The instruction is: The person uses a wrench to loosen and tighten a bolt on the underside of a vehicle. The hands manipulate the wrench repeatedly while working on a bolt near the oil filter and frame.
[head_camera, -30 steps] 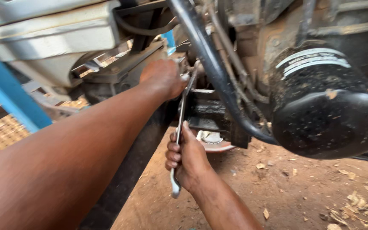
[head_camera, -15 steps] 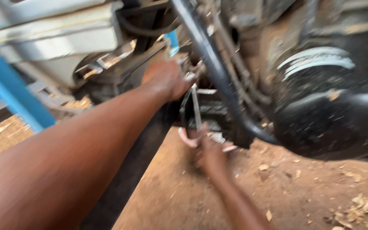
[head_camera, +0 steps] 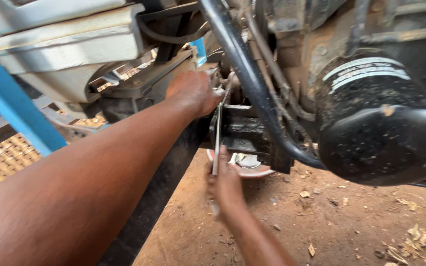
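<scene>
Under the vehicle, the left hand is reaching up among the engine parts, and its fingers are closing around the top end of a wrench. The wrench is hanging almost upright, just left of a thick black hose that is running down and to the right. The right hand is gripping the lower end of the wrench, but it is blurred, so I cannot tell exactly how the fingers are lying. A black oil filter is sticking out on the right, well apart from both hands. A pale dish is lying on the dirt ground behind the right hand. A blue beam is crossing the left side.
</scene>
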